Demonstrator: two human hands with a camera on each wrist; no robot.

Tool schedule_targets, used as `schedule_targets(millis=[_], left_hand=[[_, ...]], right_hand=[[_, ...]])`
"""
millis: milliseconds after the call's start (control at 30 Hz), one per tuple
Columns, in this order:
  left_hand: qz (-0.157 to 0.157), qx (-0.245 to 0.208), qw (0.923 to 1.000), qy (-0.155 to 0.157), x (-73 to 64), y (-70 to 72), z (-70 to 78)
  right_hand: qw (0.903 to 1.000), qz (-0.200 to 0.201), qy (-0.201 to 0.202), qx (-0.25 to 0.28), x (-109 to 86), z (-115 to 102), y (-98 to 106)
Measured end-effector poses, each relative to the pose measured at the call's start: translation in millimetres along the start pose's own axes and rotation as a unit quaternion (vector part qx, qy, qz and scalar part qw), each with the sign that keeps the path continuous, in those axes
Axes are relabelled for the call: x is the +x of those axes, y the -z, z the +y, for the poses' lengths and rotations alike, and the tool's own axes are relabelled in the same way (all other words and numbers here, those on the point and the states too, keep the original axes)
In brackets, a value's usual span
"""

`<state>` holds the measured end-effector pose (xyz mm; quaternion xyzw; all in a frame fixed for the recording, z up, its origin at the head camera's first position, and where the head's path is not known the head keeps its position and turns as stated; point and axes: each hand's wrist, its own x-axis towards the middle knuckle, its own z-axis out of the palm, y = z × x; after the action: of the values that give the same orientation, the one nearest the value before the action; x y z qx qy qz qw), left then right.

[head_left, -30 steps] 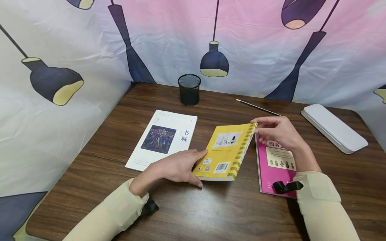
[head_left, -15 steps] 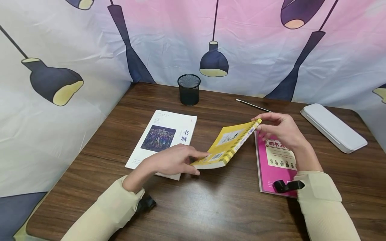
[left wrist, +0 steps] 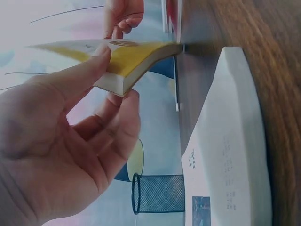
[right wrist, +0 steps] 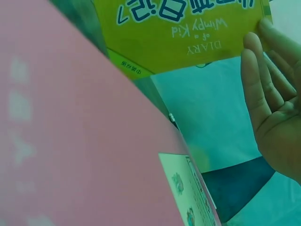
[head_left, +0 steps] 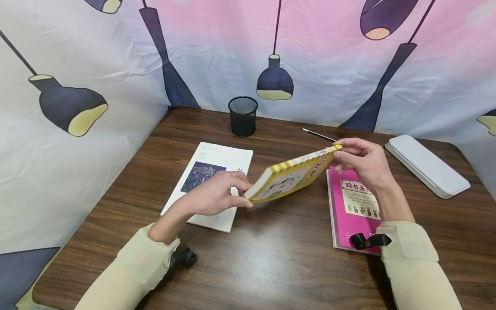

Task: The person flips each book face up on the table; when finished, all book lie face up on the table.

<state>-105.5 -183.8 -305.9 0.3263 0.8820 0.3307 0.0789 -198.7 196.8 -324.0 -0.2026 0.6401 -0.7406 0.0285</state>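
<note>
A yellow paperback book (head_left: 290,178) is held tilted above the table between both hands, its striped spine facing up. My left hand (head_left: 218,193) pinches its lower left corner, the thumb on the cover and fingers behind, as the left wrist view shows at the book's corner (left wrist: 136,61). At the far upper corner, my right hand (head_left: 364,161) pinches the spine end between thumb and fingers. "Diary of a Wimpy Kid" reads upside down on the cover (right wrist: 188,37) in the right wrist view. A white book (head_left: 213,219) lies beneath the left hand, a pink book (head_left: 345,224) beneath the right.
A black mesh pen cup (head_left: 243,116) stands at the back of the wooden table (head_left: 279,267). Right of it lies a pencil (head_left: 317,134), partly behind the right hand. A white pencil case (head_left: 428,165) sits at the right. Printed cloth hangs behind the table.
The yellow book has been raised and turned over, from its back cover facing up to its spine on top and front cover showing. Both hands rose with it, the left also shifting slightly left.
</note>
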Motion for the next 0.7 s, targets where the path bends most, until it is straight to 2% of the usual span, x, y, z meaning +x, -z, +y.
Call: schedule_targets(millis=[200,433,567,700], left_hand=[[0.043,-0.045,0.9979,0.018,0.4,3.2,3.0],[0.098,-0.088,0.9898,0.054,2.3,2.9,5.8],[0.132,-0.127,0.9818,0.051,3.2,3.0,8.1],[0.158,-0.129,0.9776,0.053,3.2,4.3,10.3]], right_hand=[[0.9989,0.025,-0.009,0.04,-1.5,-5.2,-1.2],[0.9956,0.046,-0.016,0.08,0.1,-5.9,-3.2],[0.9936,0.065,-0.009,0.091,1.5,-3.8,-5.0],[0.9932,0.084,0.003,0.08,2.9,-0.4,-7.3]])
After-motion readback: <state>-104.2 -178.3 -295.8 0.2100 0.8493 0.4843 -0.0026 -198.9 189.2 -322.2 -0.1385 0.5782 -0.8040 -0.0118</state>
